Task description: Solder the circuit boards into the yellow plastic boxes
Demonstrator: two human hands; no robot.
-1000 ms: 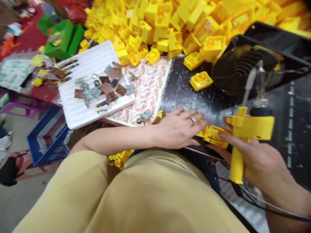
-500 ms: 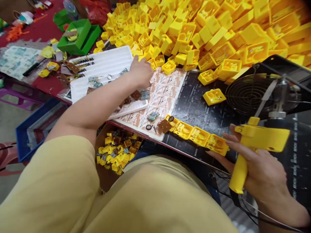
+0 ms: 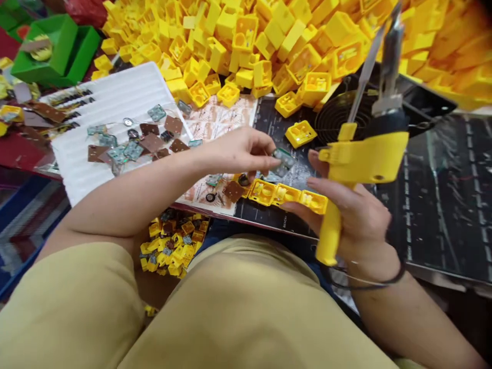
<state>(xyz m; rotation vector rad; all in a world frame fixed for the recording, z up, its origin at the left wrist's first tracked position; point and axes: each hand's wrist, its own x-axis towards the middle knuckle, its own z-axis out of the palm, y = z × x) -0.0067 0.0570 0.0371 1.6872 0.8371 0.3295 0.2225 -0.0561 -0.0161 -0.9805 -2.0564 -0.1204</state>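
Observation:
My left hand (image 3: 249, 148) pinches a small green circuit board (image 3: 283, 161) above a row of open yellow plastic cases (image 3: 286, 195). Tucked in my right hand (image 3: 361, 215) is a yellow soldering gun (image 3: 363, 159), its metal tip and thin tube pointing up and away. The thumb and fingertips of that hand reach toward the right end of the row, close to the last case. At the row's left end a brown square plate (image 3: 232, 191) lies against a case, beside a small round black part (image 3: 210, 197).
A white foam tray (image 3: 126, 92) at left bears circuit boards and brown plates. Yellow cases (image 3: 230, 41) are heaped at the back. A black fan with a round grille (image 3: 334, 115) stands behind the soldering gun. Below the table edge is a box of yellow parts (image 3: 172, 251).
My left hand has come back from the far end of the foam tray to above the case row, now with a circuit board. My right hand still holds the soldering gun; the view has shifted right.

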